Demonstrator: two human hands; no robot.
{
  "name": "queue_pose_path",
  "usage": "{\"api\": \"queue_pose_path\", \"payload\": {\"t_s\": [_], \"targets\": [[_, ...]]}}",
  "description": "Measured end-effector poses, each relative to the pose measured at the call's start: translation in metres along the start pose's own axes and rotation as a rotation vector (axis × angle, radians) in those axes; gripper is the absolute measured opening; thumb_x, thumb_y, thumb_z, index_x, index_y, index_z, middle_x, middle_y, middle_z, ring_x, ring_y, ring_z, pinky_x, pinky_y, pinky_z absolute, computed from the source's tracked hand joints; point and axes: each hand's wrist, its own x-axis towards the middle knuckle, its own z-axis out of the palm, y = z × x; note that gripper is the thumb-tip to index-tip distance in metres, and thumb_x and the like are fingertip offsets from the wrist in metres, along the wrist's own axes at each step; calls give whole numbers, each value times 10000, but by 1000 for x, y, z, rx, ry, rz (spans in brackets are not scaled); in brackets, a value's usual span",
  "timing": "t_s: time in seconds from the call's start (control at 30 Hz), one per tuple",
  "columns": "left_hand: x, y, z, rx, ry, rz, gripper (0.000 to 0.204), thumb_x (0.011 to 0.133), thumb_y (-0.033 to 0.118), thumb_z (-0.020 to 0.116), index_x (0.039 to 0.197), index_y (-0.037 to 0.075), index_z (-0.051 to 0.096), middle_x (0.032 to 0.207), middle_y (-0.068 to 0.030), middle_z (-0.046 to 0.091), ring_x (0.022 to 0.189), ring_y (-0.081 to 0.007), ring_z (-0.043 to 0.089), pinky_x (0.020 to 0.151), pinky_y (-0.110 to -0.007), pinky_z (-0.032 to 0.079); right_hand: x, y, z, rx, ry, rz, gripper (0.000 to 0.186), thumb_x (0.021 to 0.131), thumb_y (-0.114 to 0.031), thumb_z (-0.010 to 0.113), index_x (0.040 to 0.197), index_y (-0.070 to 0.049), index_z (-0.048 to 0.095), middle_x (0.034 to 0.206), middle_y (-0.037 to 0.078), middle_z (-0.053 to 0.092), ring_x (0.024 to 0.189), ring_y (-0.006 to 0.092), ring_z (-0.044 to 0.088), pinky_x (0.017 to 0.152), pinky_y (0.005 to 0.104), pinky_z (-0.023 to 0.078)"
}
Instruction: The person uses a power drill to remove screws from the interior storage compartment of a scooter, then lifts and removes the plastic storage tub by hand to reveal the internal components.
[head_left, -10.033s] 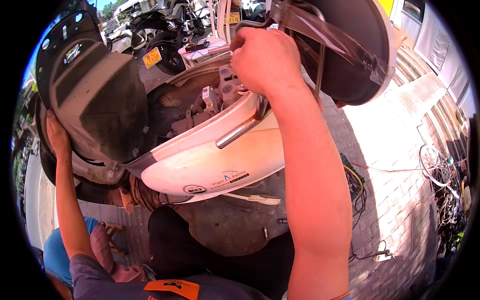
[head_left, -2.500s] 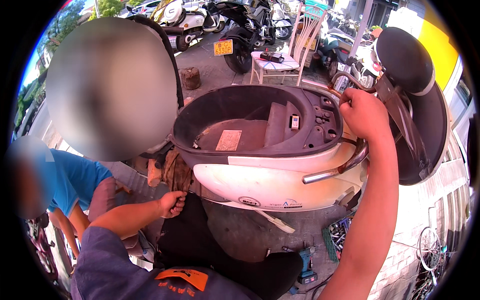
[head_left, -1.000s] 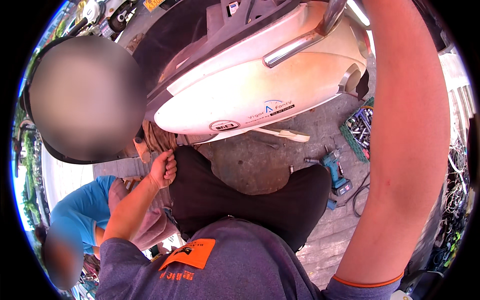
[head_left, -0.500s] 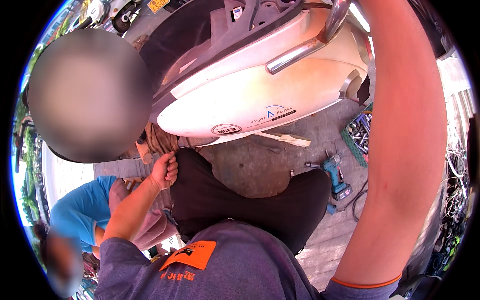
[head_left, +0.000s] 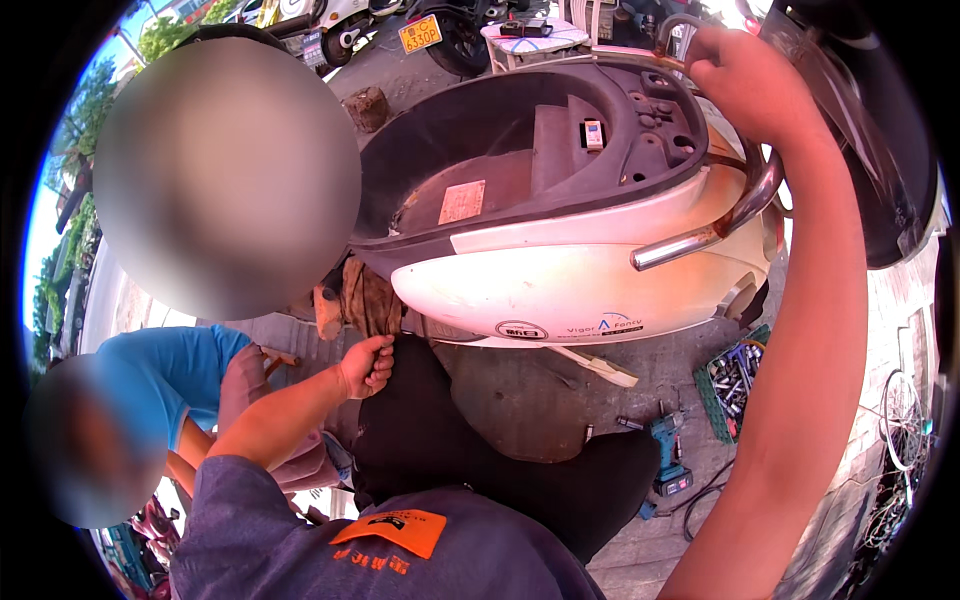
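Observation:
In front of me stands a scooter with a white side panel (head_left: 560,280) and its dark storage bucket (head_left: 450,140) uncovered. A small card (head_left: 462,202) lies in the bucket. My right arm reaches across the far right side, and my right hand (head_left: 750,85) is closed at the rear, on the metal grab rail (head_left: 705,238), whose far end meets the fingers. My left hand (head_left: 367,368) is closed beside my left knee, below the front of the panel. Its curled fingers hide whatever they hold, if anything.
A teal cordless drill (head_left: 668,455) lies on the floor beside my knee. Behind it is a green crate (head_left: 735,385) of sockets and metal parts. A person in a blue shirt (head_left: 175,370) is at the left. Parked scooters and a small white table (head_left: 535,40) stand beyond.
The view has shifted, bringing the whole bucket and my right hand at the grab rail into sight. My left hand remains closed by my knee.

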Motion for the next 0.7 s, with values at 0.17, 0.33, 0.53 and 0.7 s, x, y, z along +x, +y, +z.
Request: {"api": "queue_pose_path", "payload": {"t_s": [0.17, 0.33, 0.53, 0.7], "targets": [[-1, -2, 1, -3, 14, 10, 393, 1047, 421, 552, 747, 201, 423, 585, 51, 344, 424, -86, 303, 345, -216, 228, -1, -7, -4, 25, 7, 15, 244, 889, -215, 588, 1019, -94, 755, 954, 158, 756, 927, 354, 727, 862, 444, 570], [-3, -2, 0, 4, 10, -8, 373, 1045, 409, 540, 762, 204, 410, 595, 49, 333, 445, -77, 275, 358, -218, 202, -4, -19, -10, 21, -14, 70, 206, 877, -199, 595, 967, -96, 749, 930, 151, 754, 915, 361, 723, 852, 461, 565], [1, -5, -9, -7, -18, -15, 373, 1038, 417, 546, 766, 202, 409, 595, 49, 338, 449, -80, 295, 365, -212, 211, -5, -22, -13, 38, -25, 87, 200, 864, -196, 591, 938, -100, 751, 902, 150, 750, 893, 359, 719, 828, 462, 556], [4, -5, -11, -12, -41, -10, 372, 1033, 421, 559, 770, 201, 417, 602, 48, 350, 453, -81, 306, 367, -214, 214, -6, -23, -15, 39, -13, 87, 202, 866, -199, 588, 927, -104, 756, 891, 152, 745, 896, 366, 716, 821, 463, 552]]}}
